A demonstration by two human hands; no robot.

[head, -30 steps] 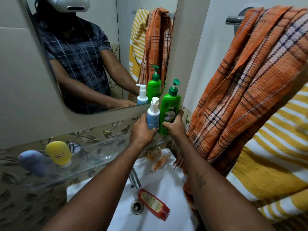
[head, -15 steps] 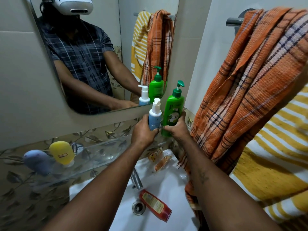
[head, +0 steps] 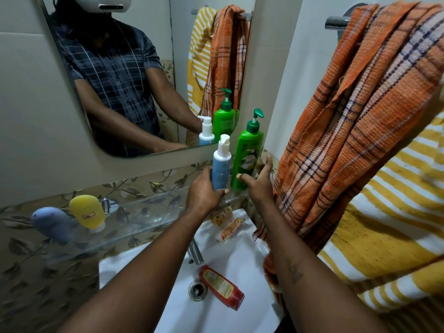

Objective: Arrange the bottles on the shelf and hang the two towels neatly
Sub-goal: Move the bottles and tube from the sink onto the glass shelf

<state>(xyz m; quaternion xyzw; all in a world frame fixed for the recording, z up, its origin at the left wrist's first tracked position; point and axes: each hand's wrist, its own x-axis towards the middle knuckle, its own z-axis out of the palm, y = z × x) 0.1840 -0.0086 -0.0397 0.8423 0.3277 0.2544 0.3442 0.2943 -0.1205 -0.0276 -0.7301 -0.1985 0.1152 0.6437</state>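
Hands: your left hand (head: 204,188) is gripping the blue pump bottle (head: 220,164) on the glass shelf (head: 144,212) | your right hand (head: 258,181) is opening, just letting go of the green bottle (head: 247,152), now standing alone | Left: red bottle (head: 222,286) lying in the sink (head: 240,260); towels (head: 360,116) bunched.

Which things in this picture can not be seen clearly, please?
- Blue bottle: base hidden by left hand; label too blurred to read.
- Green bottle: base hidden by right hand.
- Striped towel: top covered by orange towel.
- Red bottle: label too small.
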